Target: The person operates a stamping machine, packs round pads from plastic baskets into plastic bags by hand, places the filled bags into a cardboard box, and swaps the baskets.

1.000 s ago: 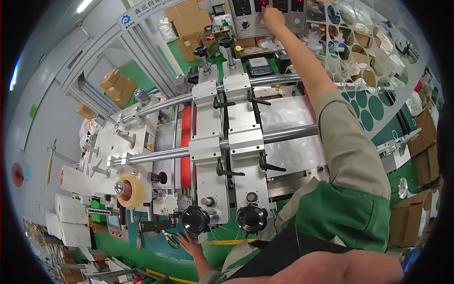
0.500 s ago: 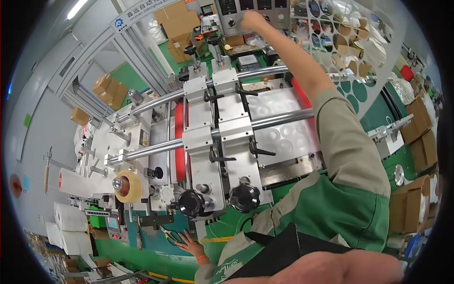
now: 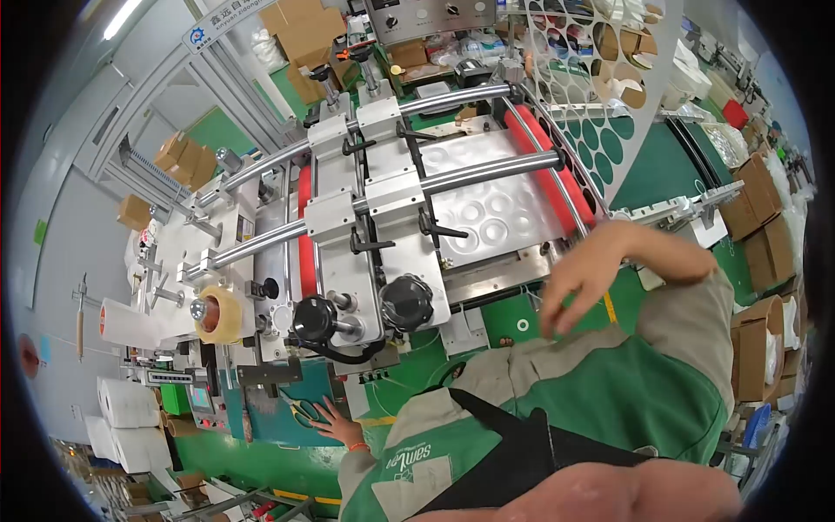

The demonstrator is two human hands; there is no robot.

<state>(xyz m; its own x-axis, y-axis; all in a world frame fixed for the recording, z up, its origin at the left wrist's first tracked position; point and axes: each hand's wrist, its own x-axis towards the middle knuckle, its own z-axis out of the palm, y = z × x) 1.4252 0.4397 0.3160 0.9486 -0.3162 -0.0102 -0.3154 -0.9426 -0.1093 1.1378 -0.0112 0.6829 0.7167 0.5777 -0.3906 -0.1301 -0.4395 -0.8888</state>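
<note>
My left hand point(image 3: 337, 426) lies with fingers spread on a dark green mat point(image 3: 283, 426) at the lower left. Next to its fingertips are scissors point(image 3: 303, 411) with yellow-and-black handles; whether the fingers touch them I cannot tell. My right hand point(image 3: 578, 283) hangs in the air before my chest, right of the machine, fingers loosely bent and apart, with nothing visible in them. Past it is a metal plate point(image 3: 487, 217) under clear film with round shapes, beside a red roller point(image 3: 548, 170). Two black knobs point(image 3: 406, 300) stand on the machine's near side.
Metal rails point(image 3: 487, 174) cross the machine. A roll of yellowish tape point(image 3: 217, 315) sits at its left. A sheet with punched round holes point(image 3: 600, 104) slants upward at the right, near a green belt point(image 3: 670, 165). A control panel point(image 3: 426, 19) stands at the back; cardboard boxes point(image 3: 757, 209) line the right.
My right hand has come down from the control panel to in front of my chest. The view has shifted, and my left hand stays on the mat by the scissors.
</note>
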